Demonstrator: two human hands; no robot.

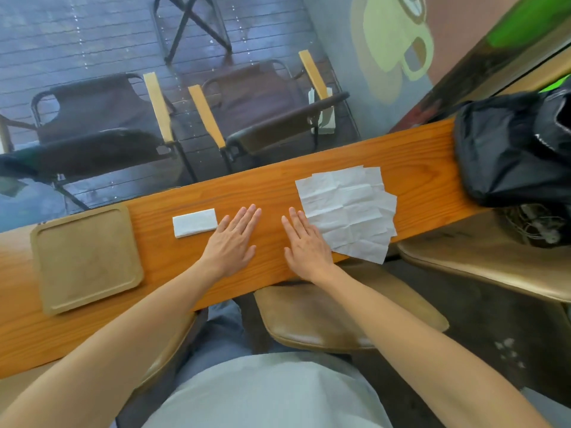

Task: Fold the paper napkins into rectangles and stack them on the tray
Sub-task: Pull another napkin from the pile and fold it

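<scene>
A loose pile of unfolded white paper napkins (350,210) lies fanned out on the wooden counter (272,186), right of centre. One napkin folded into a small white rectangle (194,223) rests on the counter between the pile and a square tan tray (86,261) at the left. Nothing lies on the tray. My left hand (234,239) is flat on the wood, palm down, just right of the folded napkin. My right hand (306,242) also lies flat, its fingers touching the left edge of the napkin pile. Neither hand holds anything.
A black bag (513,149) sits on the counter's right end. Brown padded stools (340,316) stand below the near edge. Beyond the glass behind the counter are two folding chairs (262,112) on a dark deck.
</scene>
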